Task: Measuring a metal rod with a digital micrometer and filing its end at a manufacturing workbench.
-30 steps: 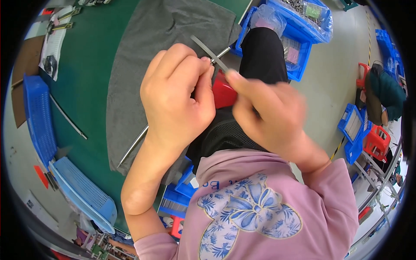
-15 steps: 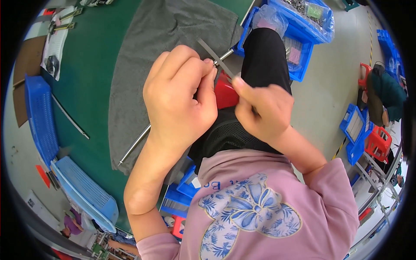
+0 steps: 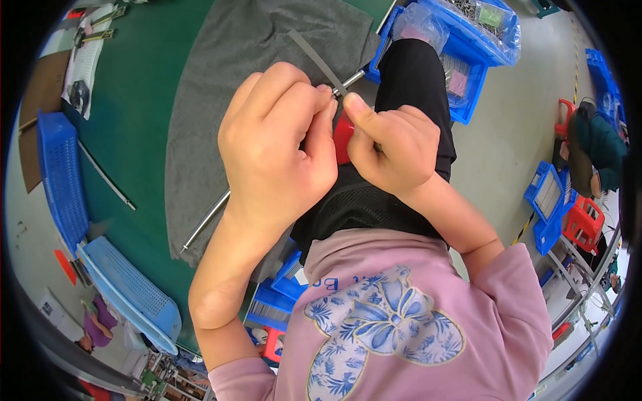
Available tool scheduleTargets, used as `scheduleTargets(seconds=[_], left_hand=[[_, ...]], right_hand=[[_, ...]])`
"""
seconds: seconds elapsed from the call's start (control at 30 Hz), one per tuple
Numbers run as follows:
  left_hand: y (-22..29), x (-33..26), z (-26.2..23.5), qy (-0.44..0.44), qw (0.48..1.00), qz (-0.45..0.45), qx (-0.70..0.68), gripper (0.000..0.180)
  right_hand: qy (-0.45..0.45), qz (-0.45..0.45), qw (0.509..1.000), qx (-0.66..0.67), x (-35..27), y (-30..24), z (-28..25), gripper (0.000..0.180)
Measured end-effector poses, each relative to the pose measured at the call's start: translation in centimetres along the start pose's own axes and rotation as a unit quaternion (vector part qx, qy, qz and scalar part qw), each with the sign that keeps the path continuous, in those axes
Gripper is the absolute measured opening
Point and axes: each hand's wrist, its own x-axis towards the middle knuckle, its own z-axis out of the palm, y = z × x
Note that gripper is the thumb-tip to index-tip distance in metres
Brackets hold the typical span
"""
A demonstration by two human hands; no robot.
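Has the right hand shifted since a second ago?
Yes. The right hand has drawn in leftward toward the left hand, away from the blue bin.

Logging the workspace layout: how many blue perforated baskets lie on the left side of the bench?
2. One blue basket lies along the far left edge of the green bench; a lighter blue basket sits at its lower left corner. Others may be hidden beyond the picture's dark rim.

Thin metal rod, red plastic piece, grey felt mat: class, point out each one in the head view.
thin metal rod (image 3: 204,222), head view, bare stretch below the left wrist
red plastic piece (image 3: 342,137), head view, face showing between the hands
grey felt mat (image 3: 227,80), head view, bare upper part
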Motion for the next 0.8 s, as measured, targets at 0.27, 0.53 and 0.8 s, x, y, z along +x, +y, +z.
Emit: scheduleTargets(seconds=[0.27, 0.53, 0.8], left_hand=[[-0.1, 0.0, -0.1, -0.005, 1.0, 0.009, 0.002, 0.014], [-0.3, 0.0, -0.1, -0.002, 1.0, 0.014, 0.004, 0.014], [-0.1, 0.0, 0.1, -0.002, 1.0, 0.006, -0.016, 0.014]], right_hand=[[-0.007, -0.001, 1.0, 0.004, -0.6, 0.1, -0.1, 0.045], [0.014, -0.018, 1.0, 0.011, -0.7, 0.7, 0.6, 0.044], [-0.031, 0.005, 0.999, -0.006, -1.0, 0.1, -1.0, 0.044]])
